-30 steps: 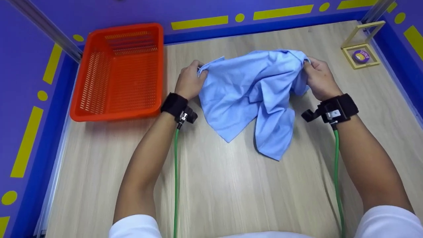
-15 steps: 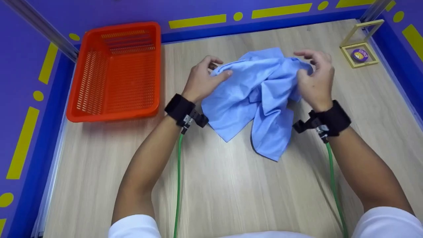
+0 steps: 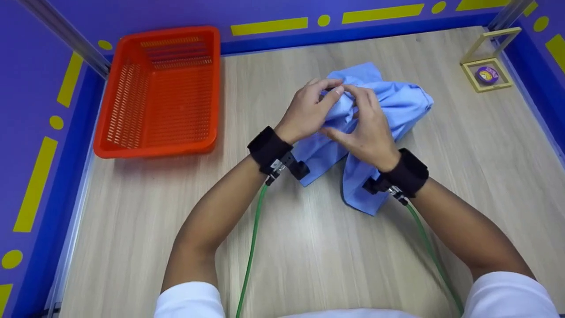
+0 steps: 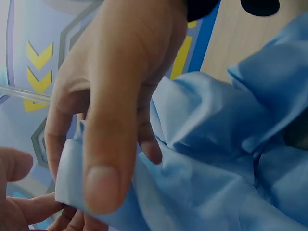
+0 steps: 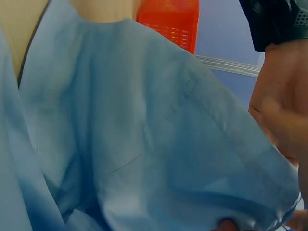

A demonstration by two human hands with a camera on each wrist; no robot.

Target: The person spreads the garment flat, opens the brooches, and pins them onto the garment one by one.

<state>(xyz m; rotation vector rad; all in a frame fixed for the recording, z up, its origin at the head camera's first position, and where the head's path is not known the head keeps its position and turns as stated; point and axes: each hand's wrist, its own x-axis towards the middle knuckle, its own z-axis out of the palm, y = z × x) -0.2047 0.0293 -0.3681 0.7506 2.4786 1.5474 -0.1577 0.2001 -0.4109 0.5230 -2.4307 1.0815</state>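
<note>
A light blue cloth (image 3: 404, 108) lies crumpled on the table, part of it raised by the hands. My left hand (image 3: 311, 108) pinches its edge between thumb and fingers; in the left wrist view the thumb (image 4: 103, 183) lies over the fabric. Close against it, my right hand (image 3: 371, 128) has its thumb and fingers spread apart, with fingertips right at the held part of the cloth. In the right wrist view, the cloth (image 5: 144, 120) spreads across most of the frame, with the left hand at the right side. Folds hide part of the right fingers.
An orange-red plastic basket (image 3: 176, 101) stands at the back left of the wooden table (image 3: 291, 247). At the back right is a small yellow frame (image 3: 470, 73), opened upright, with a purple round item (image 3: 487, 75) in it. Blue-purple walls (image 3: 282, 13) enclose the table.
The right hand has let go of the cloth's right end and moved left, beside the left hand. My left hand has moved right along the cloth, bunching its left side inward.
</note>
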